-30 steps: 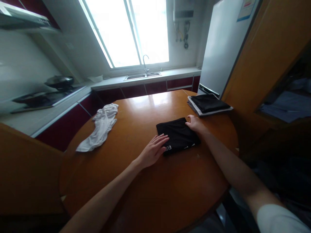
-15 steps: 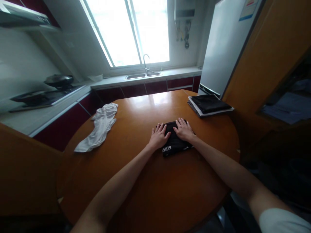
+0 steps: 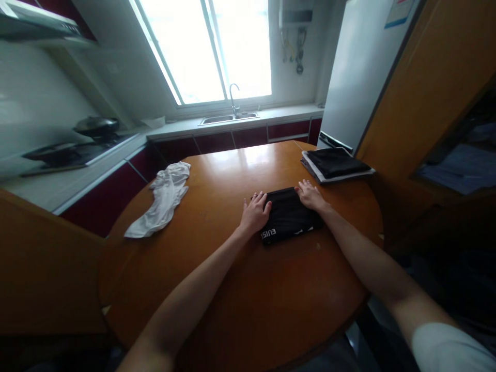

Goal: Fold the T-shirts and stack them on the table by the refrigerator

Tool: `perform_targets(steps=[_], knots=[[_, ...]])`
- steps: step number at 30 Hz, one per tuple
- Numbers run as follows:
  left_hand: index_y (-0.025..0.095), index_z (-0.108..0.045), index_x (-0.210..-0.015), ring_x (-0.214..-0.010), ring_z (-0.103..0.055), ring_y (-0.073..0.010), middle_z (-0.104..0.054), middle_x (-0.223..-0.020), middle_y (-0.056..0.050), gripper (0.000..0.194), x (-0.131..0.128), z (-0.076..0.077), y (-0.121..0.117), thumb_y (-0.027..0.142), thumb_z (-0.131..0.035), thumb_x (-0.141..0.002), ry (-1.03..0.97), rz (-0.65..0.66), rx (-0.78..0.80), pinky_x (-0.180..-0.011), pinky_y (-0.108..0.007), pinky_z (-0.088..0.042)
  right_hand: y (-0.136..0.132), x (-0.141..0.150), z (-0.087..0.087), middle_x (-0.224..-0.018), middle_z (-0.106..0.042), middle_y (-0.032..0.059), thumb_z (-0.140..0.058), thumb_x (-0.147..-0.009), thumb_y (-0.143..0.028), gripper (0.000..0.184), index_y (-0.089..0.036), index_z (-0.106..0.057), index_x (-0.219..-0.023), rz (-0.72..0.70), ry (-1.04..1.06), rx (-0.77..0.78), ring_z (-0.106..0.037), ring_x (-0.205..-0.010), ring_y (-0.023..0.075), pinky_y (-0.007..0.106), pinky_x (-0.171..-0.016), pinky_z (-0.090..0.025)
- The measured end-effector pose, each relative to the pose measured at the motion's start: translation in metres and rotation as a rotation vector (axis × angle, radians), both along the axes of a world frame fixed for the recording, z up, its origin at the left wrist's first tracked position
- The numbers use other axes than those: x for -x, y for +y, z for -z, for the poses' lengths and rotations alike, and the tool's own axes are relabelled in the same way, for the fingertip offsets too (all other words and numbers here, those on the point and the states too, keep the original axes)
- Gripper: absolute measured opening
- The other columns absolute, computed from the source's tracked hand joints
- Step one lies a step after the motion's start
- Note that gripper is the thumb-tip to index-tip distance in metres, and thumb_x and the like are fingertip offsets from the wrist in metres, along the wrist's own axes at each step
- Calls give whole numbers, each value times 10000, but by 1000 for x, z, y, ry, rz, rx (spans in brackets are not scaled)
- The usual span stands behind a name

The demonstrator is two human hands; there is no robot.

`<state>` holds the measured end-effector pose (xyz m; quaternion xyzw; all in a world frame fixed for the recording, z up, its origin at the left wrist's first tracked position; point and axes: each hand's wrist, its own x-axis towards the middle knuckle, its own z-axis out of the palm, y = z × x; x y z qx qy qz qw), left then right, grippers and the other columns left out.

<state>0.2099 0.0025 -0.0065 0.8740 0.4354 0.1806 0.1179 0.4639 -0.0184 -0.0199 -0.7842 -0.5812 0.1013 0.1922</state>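
A black folded garment (image 3: 289, 214) with white lettering on its near edge lies flat on the round wooden table (image 3: 217, 196). My left hand (image 3: 256, 213) rests on its left side, fingers spread and pointing away from me. At the garment's far right corner lies my right hand (image 3: 310, 196), its fingers stretched out over the edge. Neither hand grips the cloth. To the right and farther back sits a stack of folded clothes (image 3: 337, 164), black on top with white and grey beneath.
A crumpled white garment (image 3: 165, 199) lies at the table's left edge. Behind the table are a counter with a sink (image 3: 228, 119) and a tap. A stove with a pan (image 3: 96, 126) stands to the left, a fridge (image 3: 356, 72) to the right.
Both hands came together on the black garment, then spread apart. The right hand moved right to the far right corner; the left stayed on the left side.
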Motion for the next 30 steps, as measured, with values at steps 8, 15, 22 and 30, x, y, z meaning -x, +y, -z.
perform_targets(steps=[8, 15, 22, 30], knots=[[231, -334, -1582, -1554, -157, -285, -238, -1667, -75, 650, -5, 15, -33, 564, -344, -1023, 198, 332, -86, -1243, -572, -118, -6, 37, -3, -1658, -264, 127, -260, -1045, -413, 606, -121, -347, -1568, -104, -77, -130, -186, -1544, 246, 478, -1242, -160], [235, -291, -1598, -1560, -118, -295, -192, -1680, -77, 694, 2, 14, -35, 605, -332, -1012, 225, 360, -93, -1242, -572, -109, -6, 40, 9, -1684, -156, 139, -198, -1034, -567, 715, -153, -198, -1618, -51, -63, 98, -112, -1557, 273, 562, -1230, -96], [252, -448, -1522, -1542, -204, -303, -327, -1637, -84, 591, 0, 7, -41, 530, -435, -1000, 98, 341, -56, -1247, -556, -115, -14, 2, -20, -1389, -588, 242, -281, -1044, -361, 499, -87, -630, -1272, 222, 22, -61, -525, -1324, 319, 425, -1106, -385], [351, -456, -1507, -1515, -283, -313, -359, -1624, -58, 556, -6, 2, -68, 524, -511, -982, 26, 694, -63, -1222, -589, -170, -33, 3, -43, -582, -618, 38, -737, -847, -438, 353, -150, -617, -682, 168, 426, 172, -587, -523, 141, 224, -464, -473]])
